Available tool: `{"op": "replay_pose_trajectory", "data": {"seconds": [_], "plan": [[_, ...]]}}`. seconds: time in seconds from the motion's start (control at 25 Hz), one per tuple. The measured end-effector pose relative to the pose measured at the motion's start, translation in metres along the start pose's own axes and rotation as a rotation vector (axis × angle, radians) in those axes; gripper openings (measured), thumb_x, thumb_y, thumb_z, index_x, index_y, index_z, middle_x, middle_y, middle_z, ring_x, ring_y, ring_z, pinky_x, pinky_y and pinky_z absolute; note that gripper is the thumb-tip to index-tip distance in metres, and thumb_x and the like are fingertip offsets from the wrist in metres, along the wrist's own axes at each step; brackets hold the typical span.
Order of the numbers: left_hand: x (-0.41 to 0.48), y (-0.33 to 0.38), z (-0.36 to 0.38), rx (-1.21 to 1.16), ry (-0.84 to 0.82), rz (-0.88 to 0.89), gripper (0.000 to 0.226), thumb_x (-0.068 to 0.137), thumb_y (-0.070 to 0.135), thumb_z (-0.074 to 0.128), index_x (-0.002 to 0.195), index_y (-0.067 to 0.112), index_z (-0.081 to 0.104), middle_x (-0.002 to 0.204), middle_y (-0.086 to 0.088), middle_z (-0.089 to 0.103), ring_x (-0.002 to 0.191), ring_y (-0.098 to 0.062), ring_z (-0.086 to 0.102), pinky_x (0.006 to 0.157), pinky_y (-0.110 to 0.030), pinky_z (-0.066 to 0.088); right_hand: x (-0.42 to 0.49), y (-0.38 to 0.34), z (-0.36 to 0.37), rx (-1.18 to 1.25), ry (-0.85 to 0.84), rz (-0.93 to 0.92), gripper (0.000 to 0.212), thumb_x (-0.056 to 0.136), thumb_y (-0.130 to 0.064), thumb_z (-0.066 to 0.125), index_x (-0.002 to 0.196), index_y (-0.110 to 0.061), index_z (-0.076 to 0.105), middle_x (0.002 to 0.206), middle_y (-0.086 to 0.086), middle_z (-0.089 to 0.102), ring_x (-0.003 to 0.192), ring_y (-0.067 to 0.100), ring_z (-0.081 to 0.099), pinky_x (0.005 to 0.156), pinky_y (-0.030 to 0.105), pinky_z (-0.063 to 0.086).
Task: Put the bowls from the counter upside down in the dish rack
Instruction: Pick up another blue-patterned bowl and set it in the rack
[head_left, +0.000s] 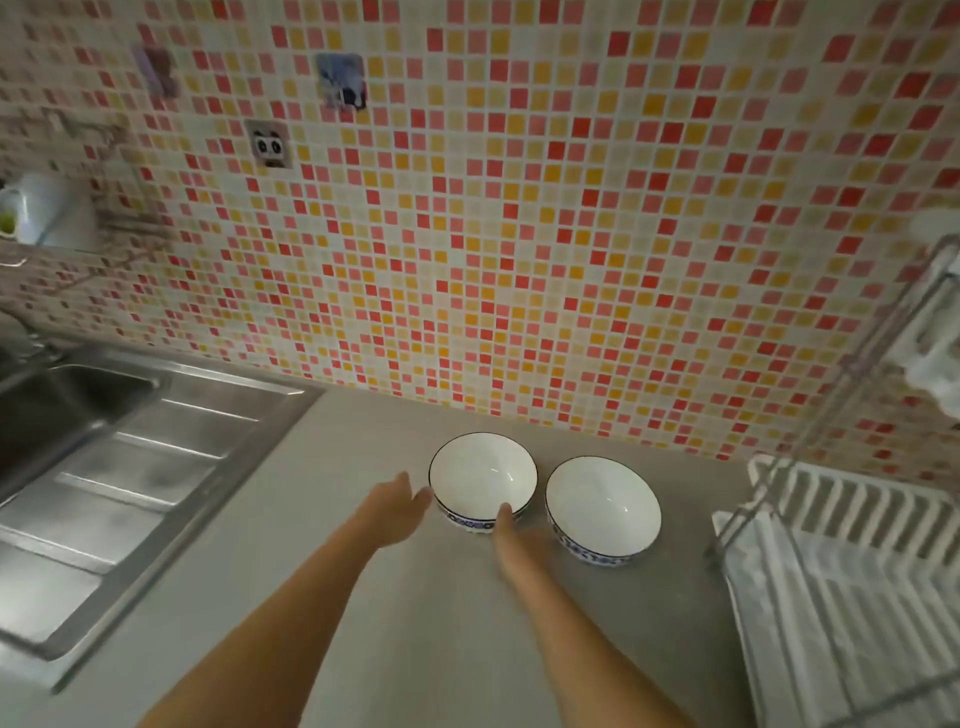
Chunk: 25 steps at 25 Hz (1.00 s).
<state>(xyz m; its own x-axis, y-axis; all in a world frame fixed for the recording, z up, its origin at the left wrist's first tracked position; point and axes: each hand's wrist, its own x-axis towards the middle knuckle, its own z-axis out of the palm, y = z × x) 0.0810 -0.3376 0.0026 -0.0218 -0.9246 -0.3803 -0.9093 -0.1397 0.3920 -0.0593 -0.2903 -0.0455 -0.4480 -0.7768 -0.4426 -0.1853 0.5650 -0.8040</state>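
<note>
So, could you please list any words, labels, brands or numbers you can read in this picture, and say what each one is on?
None can be read.
Wall stickers: pictures only, blurred; one shows a panda-like face, no letters.
Bowls: blue band is a pattern, not text.
White container: too blurred to show any label.

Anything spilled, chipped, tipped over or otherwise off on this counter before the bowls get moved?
Nothing stands out. Both bowls, the left bowl and the right bowl, sit upright, empty and whole on the counter. The left hand and right hand reach around the left bowl. The dish rack looks tidy.
</note>
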Motion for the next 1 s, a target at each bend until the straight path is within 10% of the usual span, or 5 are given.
{"op": "replay_pose_trajectory", "data": {"seconds": [0.08, 0.32, 0.48, 0.72, 1.0], "plan": [[0.018, -0.001, 0.021, -0.121, -0.021, -0.042, 0.057, 0.099, 0.041, 0.031, 0.139, 0.0, 0.033, 0.141, -0.023, 0.045, 0.131, -0.036, 0.042, 0.105, -0.035, 0.034, 0.028, 0.015, 0.019, 0.126, 0.094, 0.036, 0.091, 0.071, -0.085, 0.032, 0.129, -0.017, 0.048, 0.126, 0.01, 0.061, 0.108, 0.032, 0.063, 0.093, 0.043, 0.052], [0.04, 0.009, 0.051, -0.385, -0.022, -0.058, 0.03, 0.095, 0.018, 0.04, 0.116, -0.002, 0.049, 0.109, -0.017, 0.064, 0.09, -0.027, 0.061, 0.075, -0.03, 0.045, 0.047, 0.006, 0.037, 0.37, -0.03, 0.115, 0.03, 0.09, -0.011, 0.043, 0.112, 0.008, 0.049, 0.098, 0.023, 0.067, 0.068, 0.029, 0.067, 0.053, 0.029, 0.054], [0.032, 0.008, 0.041, -0.562, 0.021, -0.096, 0.027, 0.094, 0.02, 0.041, 0.105, -0.002, 0.054, 0.095, -0.015, 0.068, 0.087, -0.029, 0.066, 0.08, -0.032, 0.051, 0.043, 0.014, 0.043, 0.461, -0.006, 0.134, 0.036, 0.081, -0.015, 0.042, 0.106, 0.009, 0.045, 0.098, 0.024, 0.065, 0.075, 0.034, 0.066, 0.074, 0.046, 0.057], [-0.002, 0.008, -0.038, -0.71, 0.031, -0.043, 0.034, 0.095, 0.024, 0.041, 0.122, 0.005, 0.049, 0.11, -0.017, 0.064, 0.072, -0.03, 0.072, 0.055, -0.031, 0.061, -0.017, -0.036, 0.006, 0.541, -0.157, -0.173, 0.04, 0.088, 0.007, 0.035, 0.125, -0.006, 0.041, 0.121, 0.013, 0.052, 0.091, 0.019, 0.059, 0.054, 0.022, 0.056], [-0.092, 0.03, -0.124, -0.772, -0.053, 0.363, 0.06, 0.088, -0.004, 0.041, 0.14, 0.025, 0.03, 0.129, -0.008, 0.05, 0.108, -0.034, 0.056, 0.076, -0.047, 0.06, -0.095, -0.085, -0.094, 0.044, -0.146, -0.746, 0.05, 0.094, -0.008, 0.044, 0.139, -0.022, 0.028, 0.129, -0.004, 0.044, 0.122, 0.016, 0.047, 0.095, 0.028, 0.05]]}}
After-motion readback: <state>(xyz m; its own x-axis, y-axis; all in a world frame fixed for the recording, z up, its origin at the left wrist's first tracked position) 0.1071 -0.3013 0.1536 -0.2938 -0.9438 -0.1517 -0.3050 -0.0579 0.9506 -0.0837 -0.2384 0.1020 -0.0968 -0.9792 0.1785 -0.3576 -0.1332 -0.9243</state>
